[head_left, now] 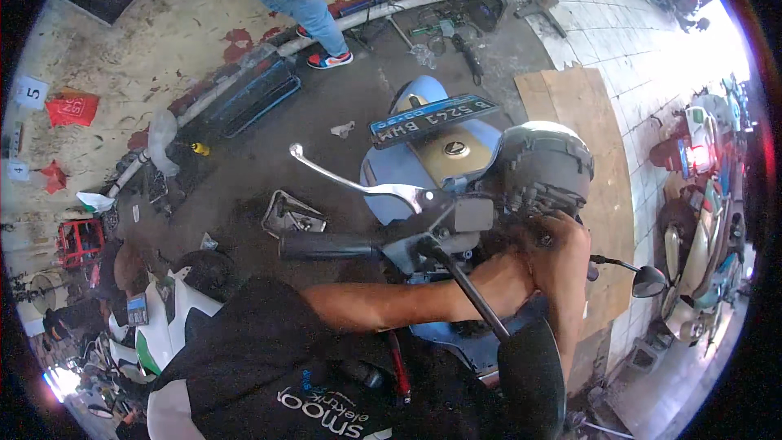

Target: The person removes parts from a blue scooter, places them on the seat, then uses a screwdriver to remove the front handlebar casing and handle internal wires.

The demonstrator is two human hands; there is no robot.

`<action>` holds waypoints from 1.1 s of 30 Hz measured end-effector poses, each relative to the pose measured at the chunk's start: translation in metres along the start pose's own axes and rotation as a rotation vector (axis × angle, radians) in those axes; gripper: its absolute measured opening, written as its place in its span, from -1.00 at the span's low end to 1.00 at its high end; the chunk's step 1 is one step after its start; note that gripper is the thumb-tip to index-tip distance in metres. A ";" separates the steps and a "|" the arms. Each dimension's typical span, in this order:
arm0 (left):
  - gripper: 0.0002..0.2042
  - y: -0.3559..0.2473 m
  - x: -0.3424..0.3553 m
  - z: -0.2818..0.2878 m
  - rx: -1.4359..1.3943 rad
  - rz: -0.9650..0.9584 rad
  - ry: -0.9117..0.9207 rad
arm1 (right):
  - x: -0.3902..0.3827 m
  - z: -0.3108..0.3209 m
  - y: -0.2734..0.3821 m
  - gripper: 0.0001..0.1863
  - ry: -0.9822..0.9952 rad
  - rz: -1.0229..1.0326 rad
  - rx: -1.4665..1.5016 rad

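Observation:
A blue scooter (pixel 387 171) stands before me, its round headlight unit (pixel 547 155) tilted out at the handlebar. Dark wires and connectors (pixel 533 200) show at the back of that unit. Close together behind it are my left hand (pixel 517 265) and my right hand (pixel 564 236), wrists nearly crossing. The right hand's fingers curl in among the wiring; what they grip is hidden. Shadow and the right hand cover my left fingers. Across my left forearm's far side run the black handlebar grip (pixel 330 245) and the silver brake lever (pixel 342 175). A mirror stem (pixel 468 289) crosses over the left forearm.
Cardboard (pixel 607 130) lies right of the scooter. Another person (pixel 305 12) stands at the far wall, near a blue-edged tray (pixel 261 98). Tools (pixel 448 33) lie on the far floor. A white scooter (pixel 175 318) is at left, more motorbikes (pixel 696 253) at right, and a metal bracket (pixel 293 216) nearby.

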State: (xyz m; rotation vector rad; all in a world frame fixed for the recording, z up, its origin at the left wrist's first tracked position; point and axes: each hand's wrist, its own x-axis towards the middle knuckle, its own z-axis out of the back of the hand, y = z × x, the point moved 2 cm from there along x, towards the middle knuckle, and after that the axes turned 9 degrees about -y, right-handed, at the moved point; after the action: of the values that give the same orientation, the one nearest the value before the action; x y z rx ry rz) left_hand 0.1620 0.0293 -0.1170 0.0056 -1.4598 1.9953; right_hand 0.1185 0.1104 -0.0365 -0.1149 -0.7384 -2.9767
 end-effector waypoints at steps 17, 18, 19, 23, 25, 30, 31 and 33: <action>-0.78 -0.004 -0.006 0.017 -0.076 -0.091 -0.010 | -0.013 -0.006 0.004 -0.77 -0.235 -0.082 0.121; -0.78 -0.003 -0.007 0.017 -0.086 -0.085 -0.005 | -0.014 -0.006 0.003 -0.77 -0.242 -0.076 0.122; -0.78 -0.004 -0.009 0.017 -0.098 -0.073 0.000 | -0.013 -0.007 0.003 -0.77 -0.264 -0.078 0.117; -0.77 -0.002 -0.017 0.008 -0.130 -0.025 0.007 | -0.013 -0.008 0.005 -0.78 -0.278 -0.098 0.079; -0.77 0.001 -0.016 0.001 -0.151 0.041 -0.007 | -0.015 -0.007 0.003 -0.78 -0.245 -0.147 0.105; -0.78 0.004 -0.005 0.000 -0.132 0.052 0.003 | -0.040 0.004 -0.020 -0.77 -0.242 -0.206 0.158; -0.80 0.005 -0.004 0.006 0.005 -0.133 0.002 | -0.048 0.009 -0.029 -0.80 -0.323 -0.248 0.199; -0.73 0.004 -0.001 0.011 0.019 -0.083 0.101 | -0.065 0.017 -0.049 -0.82 -0.426 -0.289 0.237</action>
State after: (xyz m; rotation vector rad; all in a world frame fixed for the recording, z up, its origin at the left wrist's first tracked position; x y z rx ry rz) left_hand 0.1566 0.0192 -0.1167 -0.0255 -1.3546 1.9145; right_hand 0.1800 0.1652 -0.0499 -0.7008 -1.2426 -3.1325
